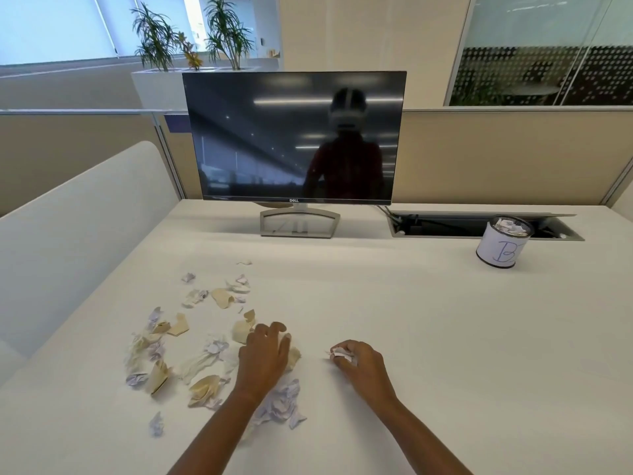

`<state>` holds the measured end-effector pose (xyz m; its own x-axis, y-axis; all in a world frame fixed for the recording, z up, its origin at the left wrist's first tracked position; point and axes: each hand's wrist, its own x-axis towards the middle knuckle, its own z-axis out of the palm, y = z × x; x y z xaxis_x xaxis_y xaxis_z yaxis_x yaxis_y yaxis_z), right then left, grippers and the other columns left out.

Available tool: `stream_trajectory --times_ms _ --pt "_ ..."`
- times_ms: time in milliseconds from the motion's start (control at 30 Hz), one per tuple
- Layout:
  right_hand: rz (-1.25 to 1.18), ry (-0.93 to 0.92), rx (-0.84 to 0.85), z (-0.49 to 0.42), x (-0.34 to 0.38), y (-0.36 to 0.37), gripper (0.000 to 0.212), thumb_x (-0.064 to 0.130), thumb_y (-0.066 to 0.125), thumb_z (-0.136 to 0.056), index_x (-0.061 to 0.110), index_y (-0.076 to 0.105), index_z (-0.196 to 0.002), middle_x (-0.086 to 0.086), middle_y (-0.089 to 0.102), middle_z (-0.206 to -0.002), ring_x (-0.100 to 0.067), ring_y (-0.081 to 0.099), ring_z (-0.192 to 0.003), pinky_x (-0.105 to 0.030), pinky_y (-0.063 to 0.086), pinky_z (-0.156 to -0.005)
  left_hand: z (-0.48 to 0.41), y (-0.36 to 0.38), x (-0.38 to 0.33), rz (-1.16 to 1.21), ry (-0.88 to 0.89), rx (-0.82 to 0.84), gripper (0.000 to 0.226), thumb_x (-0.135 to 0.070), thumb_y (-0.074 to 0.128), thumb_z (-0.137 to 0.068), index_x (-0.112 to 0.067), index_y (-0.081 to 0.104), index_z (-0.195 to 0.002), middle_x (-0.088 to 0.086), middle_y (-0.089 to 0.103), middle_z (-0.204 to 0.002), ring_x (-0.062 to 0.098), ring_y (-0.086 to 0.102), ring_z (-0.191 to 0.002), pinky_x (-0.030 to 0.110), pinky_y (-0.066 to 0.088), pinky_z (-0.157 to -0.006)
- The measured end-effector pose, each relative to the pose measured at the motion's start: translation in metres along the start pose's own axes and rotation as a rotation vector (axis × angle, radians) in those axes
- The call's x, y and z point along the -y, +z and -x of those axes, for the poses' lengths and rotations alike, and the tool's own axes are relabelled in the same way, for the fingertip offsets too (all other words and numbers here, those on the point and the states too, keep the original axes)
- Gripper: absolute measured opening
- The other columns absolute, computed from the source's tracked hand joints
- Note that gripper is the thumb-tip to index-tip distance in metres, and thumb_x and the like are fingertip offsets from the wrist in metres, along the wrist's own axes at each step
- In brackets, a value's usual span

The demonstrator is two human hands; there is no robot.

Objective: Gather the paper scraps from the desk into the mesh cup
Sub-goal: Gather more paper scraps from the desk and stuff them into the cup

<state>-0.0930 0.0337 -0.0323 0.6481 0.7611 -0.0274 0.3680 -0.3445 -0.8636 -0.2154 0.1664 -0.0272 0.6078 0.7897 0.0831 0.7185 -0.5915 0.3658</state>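
Clutching a white scrap (340, 353), the right hand (359, 366) sat nearer the far-right mesh cup (503, 246); the left hand (265, 354) pressed scraps (205, 358).

Dark monitor (296, 138) at the back, potted plants (191, 36) behind the partition (496, 156)

An office: desk (376, 303), monitor (294, 138), cubicle partitions (496, 156).

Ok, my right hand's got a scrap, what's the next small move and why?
Probably carry the right hand to the mesh cup at the far right and drop its white scrap in; the left hand is on the pile.
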Motion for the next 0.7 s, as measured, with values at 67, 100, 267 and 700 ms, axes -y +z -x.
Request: stream_trajectory --times_ms 67,100,267,700 --pt "0.003 0.003 0.005 0.0 0.003 0.005 0.015 0.01 0.06 -0.086 0.006 0.069 -0.098 -0.009 0.069 -0.103 -0.02 0.06 -0.099 -0.016 0.037 -0.074 0.007 0.008 -0.001 -0.09 0.036 0.027 0.042 -0.048 0.032 -0.096 -0.026 0.042 -0.131 0.002 0.048 -0.128 0.018 0.048 -0.12 0.032 0.046 -0.093" --pt "0.003 0.009 0.006 0.0 0.004 0.006 0.015 0.011 0.06 -0.086 0.007 0.069 -0.097 -0.009 0.069 -0.103 -0.019 0.06 -0.099 -0.016 0.036 -0.073 0.009 0.012 -0.002 -0.146 0.049 0.037 0.046 -0.052 0.032 -0.094 -0.027 0.04 -0.132 0.001 0.046 -0.128 0.017 0.047 -0.12 0.031 0.046 -0.093" --pt "-0.001 0.015 0.009 0.002 0.004 0.003 0.014 0.011 0.061 -0.086 0.007 0.069 -0.097 -0.01 0.069 -0.102 -0.02 0.06 -0.098 -0.016 0.037 -0.073 0.005 0.008 -0.006 -0.301 0.248 -0.104 0.039 -0.033 0.09 -0.053 -0.008 0.069 -0.075 0.009 0.064 -0.072 0.02 0.064 -0.057 0.023 0.051 -0.04" --pt "-0.106 0.058 -0.061 -0.018 -0.026 -0.077 0.006 0.01 0.061 -0.086 0.015 0.064 -0.084 0.002 0.065 -0.083 -0.001 0.051 -0.06 -0.011 0.038 -0.059 -0.047 0.013 -0.067 0.348 0.043 -0.09 0.014 -0.015 0.044 -0.097 -0.007 0.055 -0.101 0.006 0.055 -0.098 0.023 0.057 -0.094 0.026 0.04 -0.078"
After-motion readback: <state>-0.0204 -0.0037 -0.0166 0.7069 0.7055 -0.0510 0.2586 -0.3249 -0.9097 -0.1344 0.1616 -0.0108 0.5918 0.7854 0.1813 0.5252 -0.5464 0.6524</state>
